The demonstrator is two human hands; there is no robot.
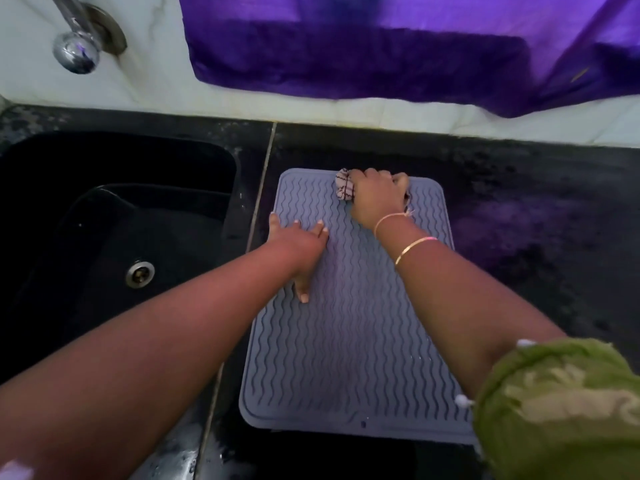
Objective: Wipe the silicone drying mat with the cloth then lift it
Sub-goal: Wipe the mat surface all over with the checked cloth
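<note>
Head view:
- Mat (346, 341): grey-blue, wavy ridges, raised rim. It lies flat on the black surface (536, 244), just right of the sink (104, 161), long side running away from the camera. Its near right corner is hidden behind a green sleeve (561, 410).
- Left grip (299, 237): palm down on the mat near its left edge, about a third of the way in from the far end. Fingers are straight and spread, thumb pointing back toward the camera. It holds nothing, just presses flat. The outermost finger sits right at the mat's left rim.
- Right grip (375, 199): at the mat's far edge, roughly mid-width, fingers curled round the cloth (344, 188) and holding it against the mat.
- Cloth: bunched, pale with dark stripes. Most of it sticks out on the left side of the right grip, with a scrap showing on the right side. It touches the mat at the far rim.
- Two thin gold bangles (414, 249) on the right wrist.
- Sink: black, with a metal drain (140, 274) in its floor.
- Chrome tap (74, 51) on the white wall (156, 81), above the sink.
- Purple fabric (398, 53) hangs on the wall behind the mat. There is a purple sheen on the surface right of the mat.
</note>
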